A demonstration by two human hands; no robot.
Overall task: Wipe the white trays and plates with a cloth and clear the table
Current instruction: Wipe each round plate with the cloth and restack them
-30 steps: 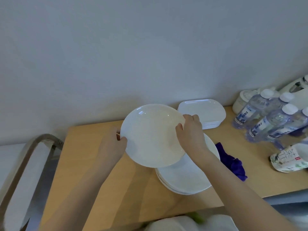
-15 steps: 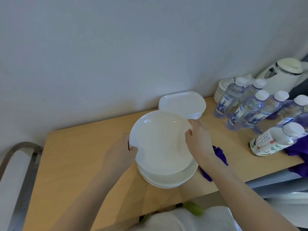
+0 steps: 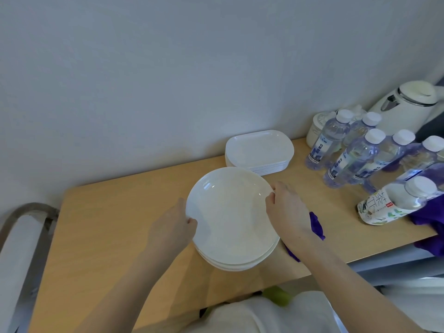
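A round white plate (image 3: 230, 212) lies on top of a stack of white plates (image 3: 237, 265) in the middle of the wooden table (image 3: 108, 231). My left hand (image 3: 171, 230) grips its left rim and my right hand (image 3: 287, 210) grips its right rim. Behind the plates, a stack of white rectangular trays (image 3: 259, 151) stands against the wall. A purple cloth (image 3: 317, 225) lies on the table just right of the plates, mostly hidden by my right wrist.
Several water bottles (image 3: 355, 155) stand at the right, with a tea bottle (image 3: 396, 204) lying in front of them. A white kettle (image 3: 408, 106) and a white jar (image 3: 317, 126) are behind. Another purple cloth (image 3: 430, 224) hangs at the right edge. A chair frame (image 3: 24, 212) is at the left.
Both hands have lowered the plate from a tilted position above the table onto the stack. The view has shifted, bringing the kettle and more bottles into sight.
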